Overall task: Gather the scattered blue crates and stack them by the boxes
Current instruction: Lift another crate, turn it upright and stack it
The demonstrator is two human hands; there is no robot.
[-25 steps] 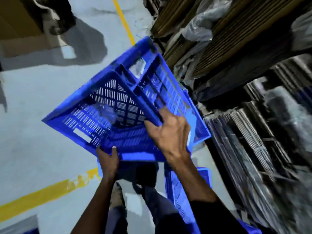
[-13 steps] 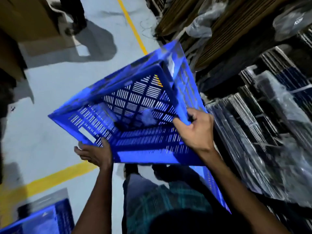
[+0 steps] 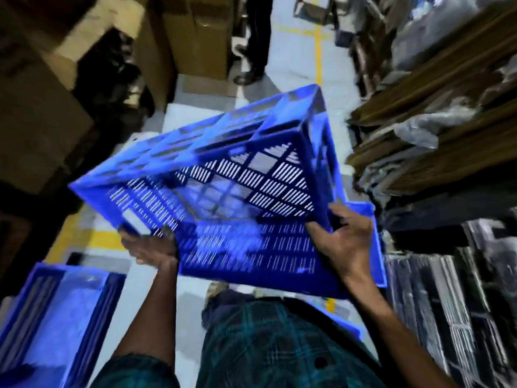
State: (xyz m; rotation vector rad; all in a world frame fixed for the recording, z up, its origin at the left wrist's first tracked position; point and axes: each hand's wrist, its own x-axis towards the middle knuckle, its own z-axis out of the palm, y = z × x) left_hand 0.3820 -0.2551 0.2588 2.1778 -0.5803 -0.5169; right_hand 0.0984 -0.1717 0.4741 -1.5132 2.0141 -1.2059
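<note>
I hold a blue slotted crate in the air in front of me, tilted with its open mouth toward me. My left hand grips its lower left rim from below. My right hand grips its right rim near the corner. A second blue crate lies on the floor at the lower left. Another blue crate edge shows behind my right hand, and one more pokes out near my waist at the right. Brown cardboard boxes stand ahead at the left.
Stacks of flat cardboard and plastic-wrapped bundles line the right side. Another person's legs and shoes stand ahead in the aisle. A yellow floor line crosses at the left, another runs up the aisle. The view is blurred.
The view has swung left and up, bringing the cardboard boxes and the floor crate at lower left into sight. The held crate stays in both hands and has turned somewhat.
</note>
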